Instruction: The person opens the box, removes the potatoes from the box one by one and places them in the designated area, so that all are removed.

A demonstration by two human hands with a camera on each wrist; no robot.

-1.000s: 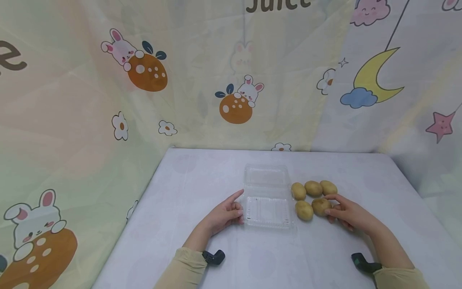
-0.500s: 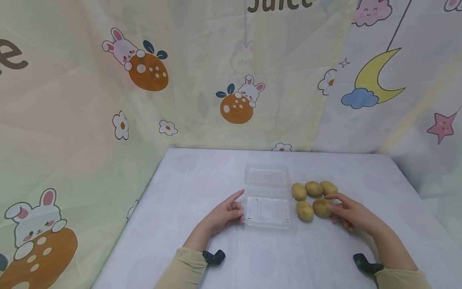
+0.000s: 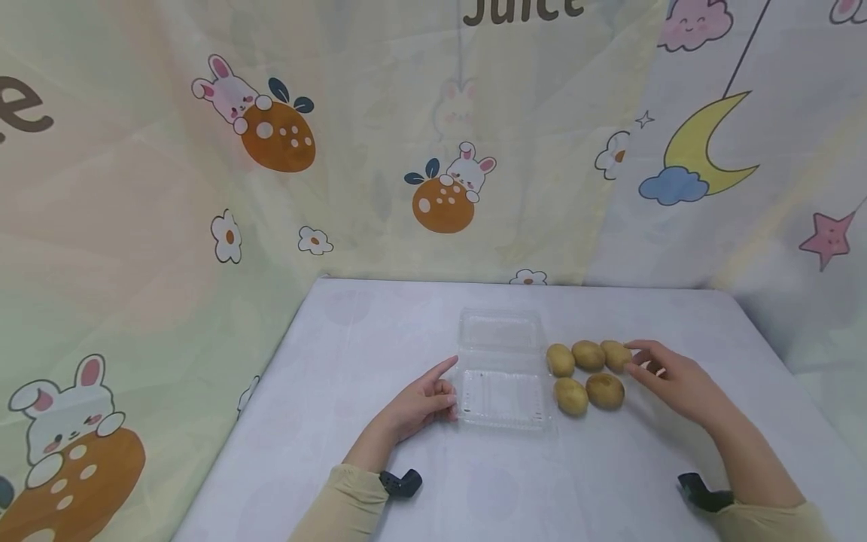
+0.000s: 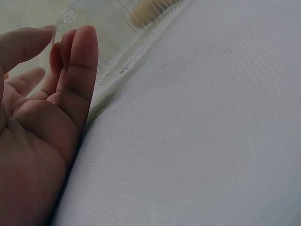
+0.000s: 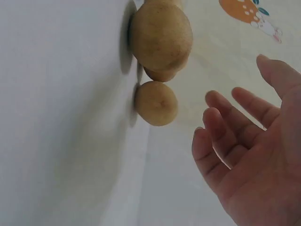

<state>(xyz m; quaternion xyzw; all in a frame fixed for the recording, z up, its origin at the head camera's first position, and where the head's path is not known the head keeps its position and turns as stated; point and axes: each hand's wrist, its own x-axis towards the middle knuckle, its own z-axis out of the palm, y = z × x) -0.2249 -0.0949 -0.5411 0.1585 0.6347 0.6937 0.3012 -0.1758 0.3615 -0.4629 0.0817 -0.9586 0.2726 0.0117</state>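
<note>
An open clear plastic clamshell container point(image 3: 504, 397) lies on the white table, its lid point(image 3: 500, 331) folded back on the far side. At its left edge is my left hand point(image 3: 420, 405), index finger stretched along the edge and the other fingers loosely bent; the left wrist view shows those fingers against the clear plastic wall point(image 4: 110, 44). My right hand point(image 3: 680, 382) is held loosely at the right side of the far-right potato point(image 3: 616, 356), thumb and index fingertips close to it. In the right wrist view its fingers point(image 5: 221, 132) hold nothing. The near-right potato point(image 3: 606, 391) lies just below.
More potatoes, at the back middle point(image 3: 588, 355), back left point(image 3: 560, 360) and front left point(image 3: 571, 396), lie in two rows right of the container. A printed curtain point(image 3: 366, 188) hangs behind the table point(image 3: 474, 489).
My right hand has left the near-right potato and moved back and to the right, up to the far-right potato. The left hand and container have stayed in place.
</note>
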